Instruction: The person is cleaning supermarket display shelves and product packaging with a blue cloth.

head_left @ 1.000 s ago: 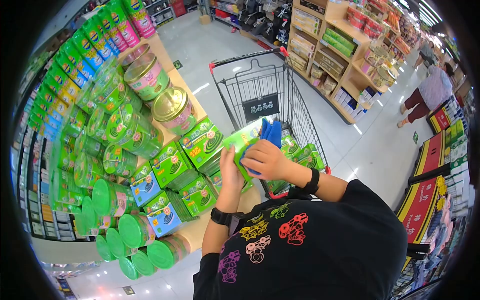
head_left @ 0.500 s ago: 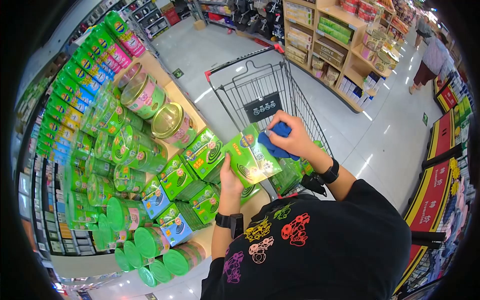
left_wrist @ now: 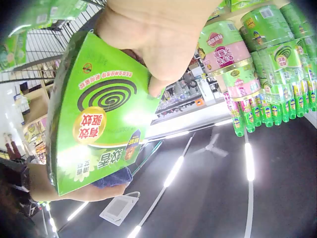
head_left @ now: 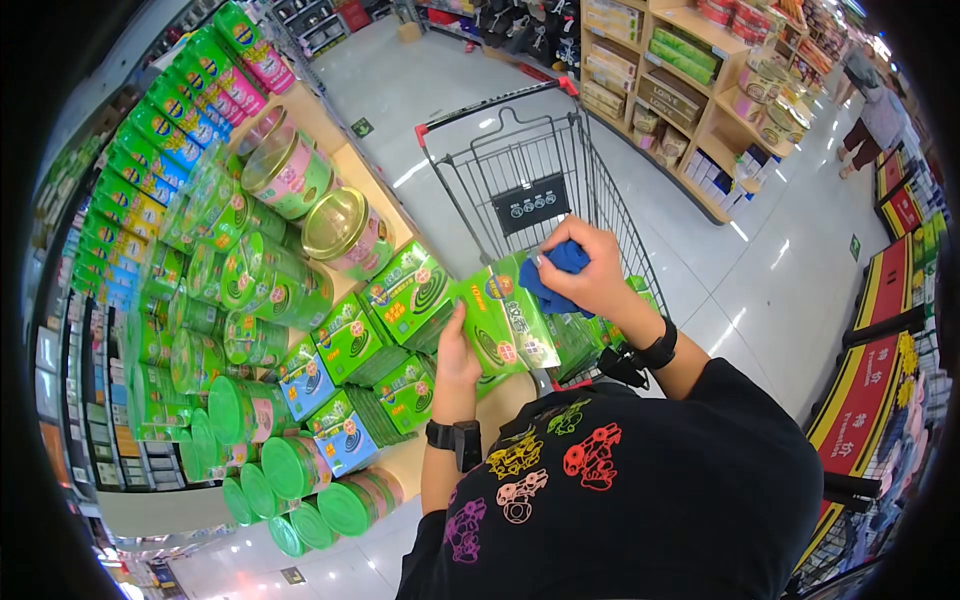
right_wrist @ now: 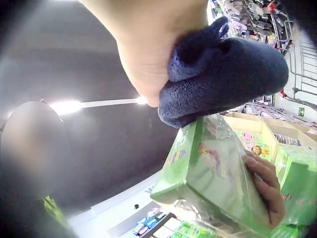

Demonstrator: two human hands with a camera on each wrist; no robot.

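Observation:
A green box with a black coil picture [head_left: 497,325] is tilted up in front of the person, gripped at its near left side by the left hand [head_left: 457,358]. In the left wrist view the coil face of the box [left_wrist: 104,106] shows, with the left thumb on its edge. The right hand [head_left: 592,273] holds a bunched dark blue cloth [head_left: 556,280] at the box's upper right edge. Seen from the right wrist, the cloth [right_wrist: 223,74] touches the top of the box [right_wrist: 213,168], and left fingers [right_wrist: 265,186] wrap its far side.
Stacked green and blue boxes [head_left: 355,340], tubs [head_left: 345,235] and bottles [head_left: 180,130] fill the display at left. A shopping cart [head_left: 530,160] stands ahead, with green boxes in it. Wooden shelves [head_left: 690,90] and a walking person [head_left: 875,120] are farther off.
The box was turned so its coil face shows more fully. The right hand with the cloth moved from over the box to its upper right edge. The walking person has moved farther away.

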